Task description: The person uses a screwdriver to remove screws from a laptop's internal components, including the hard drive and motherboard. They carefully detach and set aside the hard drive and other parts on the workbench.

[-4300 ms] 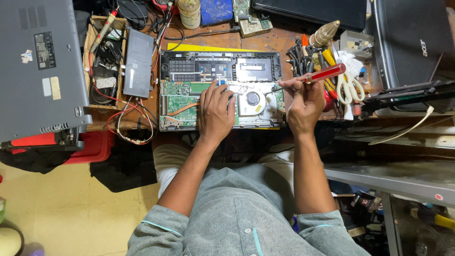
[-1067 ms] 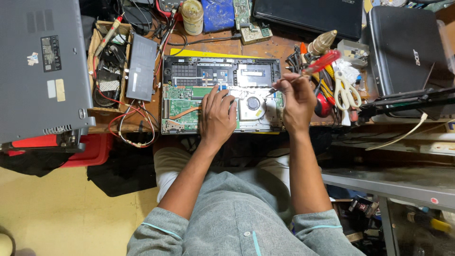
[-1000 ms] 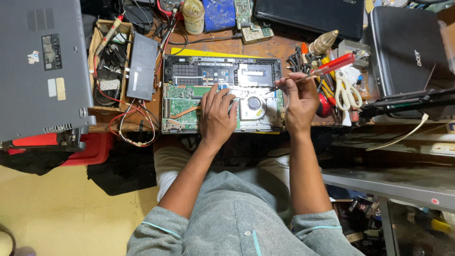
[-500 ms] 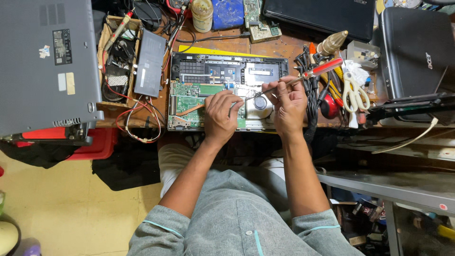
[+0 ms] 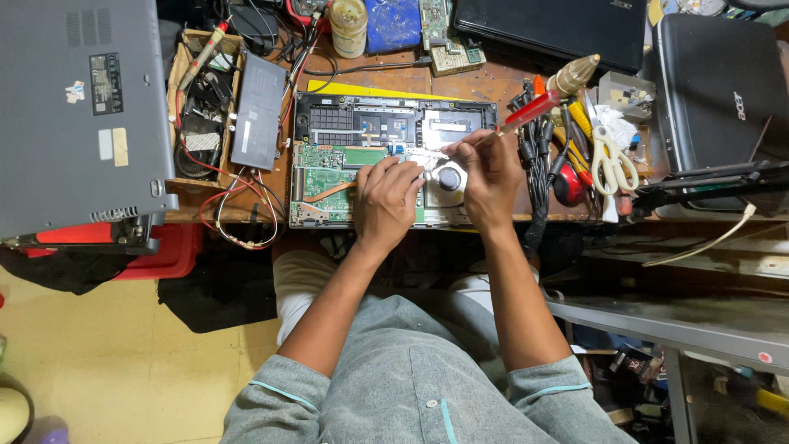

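Red-handled screwdriver (image 5: 526, 113) gripped in the right hand (image 5: 486, 177), long axis running from about 2 o'clock at the handle end down to 8 o'clock at the tip, tip resting near the silver plate beside the round cooling fan (image 5: 449, 178). Handle sticking out past the knuckles, above the bundle of black cables (image 5: 538, 156). Right hand curled closed around the shaft, wrist bent, forearm coming up from 5 o'clock.

Left hand (image 5: 386, 204) lying palm-down on the opened laptop (image 5: 329, 123), fingers bent and pressing at the board near the fan, not visibly clasping anything; forearm rising from 7 o'clock. Both hands just beside each other, fingertips almost meeting over the fan area.

Opened laptop lying flat on the wooden workbench (image 5: 485, 82), long axis 9 to 3 o'clock, green motherboard (image 5: 325, 177) exposed at its left half, near edge flush with the bench's front edge.

Little open room: at 9 o'clock a black battery pack (image 5: 258, 111) and a wooden tray (image 5: 182, 99) of wires; at 3 o'clock the cables, white-handled scissors (image 5: 610, 160) and more tools; at 12 o'clock a closed black laptop (image 5: 551, 29). Large grey laptop lid (image 5: 78, 107) far out at 9 o'clock.
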